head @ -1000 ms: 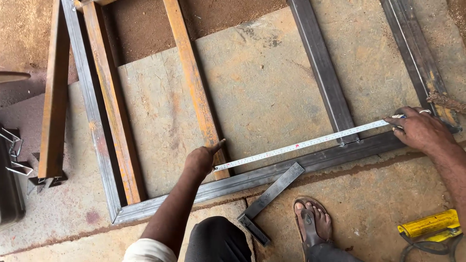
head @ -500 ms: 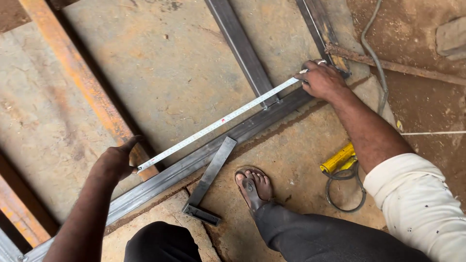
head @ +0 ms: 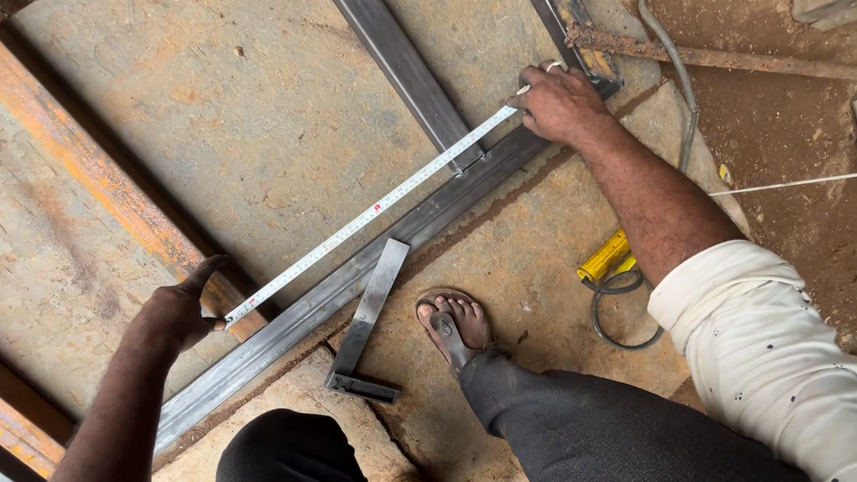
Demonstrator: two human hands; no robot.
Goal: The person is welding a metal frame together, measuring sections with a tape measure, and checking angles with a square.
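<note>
Here I see the measuring tape (head: 375, 212) already drawn out taut along the long steel bar (head: 357, 277) of the frame, lying just above that bar and running parallel to it. My left hand (head: 183, 308) presses the near end of the tape down with the thumb and fingertips pinched on it, at the lower left end of the bar, where a rusty orange bar (head: 107, 178) meets it. My right hand (head: 562, 103) closes over the far end of the tape, fingers curled and pressed down at the upper right end of the bar, beside a rusted rail (head: 714, 58).

As I judge it, the stretching and anchoring are done; what is left seems to be reading the span, and I see no mark on the steel.

A grey cross bar (head: 411, 76) meets the long bar near its middle. Below the long bar a steel try square (head: 366, 326) lies flat on the concrete floor (head: 250, 116), and my sandalled foot (head: 451, 326) stands just right of it. Further right of the bar lie a yellow tool (head: 607, 259) with its grey cable (head: 625, 335) and bare reddish earth (head: 786, 116). It looks like an open-air workshop yard.
</note>
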